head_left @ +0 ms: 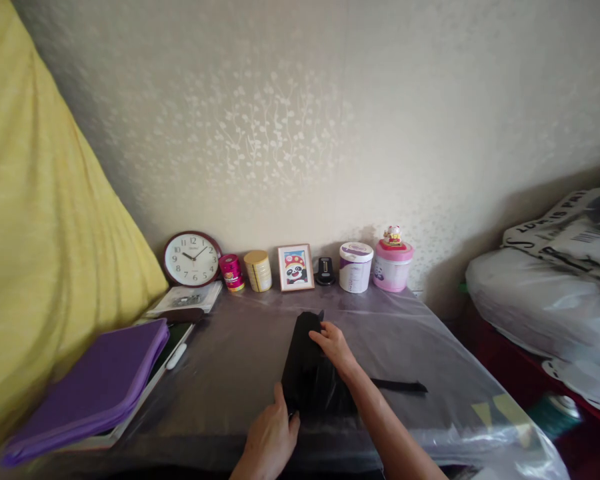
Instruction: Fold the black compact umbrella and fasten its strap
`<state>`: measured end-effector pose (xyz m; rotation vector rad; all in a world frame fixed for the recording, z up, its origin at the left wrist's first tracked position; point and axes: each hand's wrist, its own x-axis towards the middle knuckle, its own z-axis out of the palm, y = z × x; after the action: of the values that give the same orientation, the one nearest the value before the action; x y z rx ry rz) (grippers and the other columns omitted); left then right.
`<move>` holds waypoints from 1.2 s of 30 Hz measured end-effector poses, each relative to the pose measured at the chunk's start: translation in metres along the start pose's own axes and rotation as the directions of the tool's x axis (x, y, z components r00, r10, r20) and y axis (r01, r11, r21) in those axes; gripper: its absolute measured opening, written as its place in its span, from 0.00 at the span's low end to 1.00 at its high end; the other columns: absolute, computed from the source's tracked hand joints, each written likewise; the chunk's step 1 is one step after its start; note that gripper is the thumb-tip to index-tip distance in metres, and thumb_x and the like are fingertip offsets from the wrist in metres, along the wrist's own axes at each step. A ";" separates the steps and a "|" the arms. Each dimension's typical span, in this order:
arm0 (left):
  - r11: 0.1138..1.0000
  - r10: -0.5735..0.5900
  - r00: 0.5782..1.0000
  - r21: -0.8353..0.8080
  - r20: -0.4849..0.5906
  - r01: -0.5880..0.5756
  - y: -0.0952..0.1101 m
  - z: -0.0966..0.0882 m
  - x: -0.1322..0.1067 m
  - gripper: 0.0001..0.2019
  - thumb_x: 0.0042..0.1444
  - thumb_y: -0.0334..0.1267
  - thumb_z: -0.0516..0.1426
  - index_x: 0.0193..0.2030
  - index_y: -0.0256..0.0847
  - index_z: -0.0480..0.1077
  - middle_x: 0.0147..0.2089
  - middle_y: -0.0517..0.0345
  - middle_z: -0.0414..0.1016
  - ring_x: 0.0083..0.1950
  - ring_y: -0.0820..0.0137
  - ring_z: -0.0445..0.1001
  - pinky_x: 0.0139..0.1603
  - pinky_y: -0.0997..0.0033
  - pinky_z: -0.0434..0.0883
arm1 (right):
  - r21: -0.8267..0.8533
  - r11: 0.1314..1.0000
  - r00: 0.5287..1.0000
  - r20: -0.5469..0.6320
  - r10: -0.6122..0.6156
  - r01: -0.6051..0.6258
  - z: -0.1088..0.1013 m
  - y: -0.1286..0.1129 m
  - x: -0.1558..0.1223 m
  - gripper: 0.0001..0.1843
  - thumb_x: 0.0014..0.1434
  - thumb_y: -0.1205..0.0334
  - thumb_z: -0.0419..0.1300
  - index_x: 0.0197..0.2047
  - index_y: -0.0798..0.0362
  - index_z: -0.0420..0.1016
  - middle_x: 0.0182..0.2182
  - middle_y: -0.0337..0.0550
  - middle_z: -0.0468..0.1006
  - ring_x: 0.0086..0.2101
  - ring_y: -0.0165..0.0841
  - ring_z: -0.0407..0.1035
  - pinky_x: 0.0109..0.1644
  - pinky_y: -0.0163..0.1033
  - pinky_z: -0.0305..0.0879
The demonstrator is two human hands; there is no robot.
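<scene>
A black, soft-looking item (305,373), longer than it is wide, lies on the plastic-covered table in front of me; its exact kind cannot be made out. From its right side a black strap (400,385) stretches across the table. My left hand (274,433) grips its near left corner between thumb and fingers. Farther up, my right hand (334,345) is closed on the far right edge, thumb on top. My right forearm hides part of the item's right side.
Along the wall stand a round clock (192,259), a pink tin (231,273), a yellow-lidded can (259,272), a panda picture frame (296,268) and two tubs (356,268). A purple folder (95,380) lies at left. Bedding (545,293) is beyond the table's right edge.
</scene>
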<state>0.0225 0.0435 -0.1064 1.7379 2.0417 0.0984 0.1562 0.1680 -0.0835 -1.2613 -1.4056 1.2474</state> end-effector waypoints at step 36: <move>0.993 0.115 0.993 0.023 -0.018 -0.114 -0.010 0.001 -0.001 0.34 0.55 0.34 0.47 0.65 0.41 0.32 0.40 0.52 0.74 0.39 0.69 0.73 0.38 0.74 0.64 | -0.464 0.758 0.882 0.341 -0.324 0.458 0.047 -0.002 -0.013 0.12 0.56 0.66 0.49 0.39 0.49 0.72 0.32 0.36 0.78 0.34 0.29 0.71 0.38 0.31 0.61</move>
<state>0.0137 0.0406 -0.1104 1.8740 1.9623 0.1301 0.1119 0.1494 -0.0876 -1.0877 -2.1798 0.7457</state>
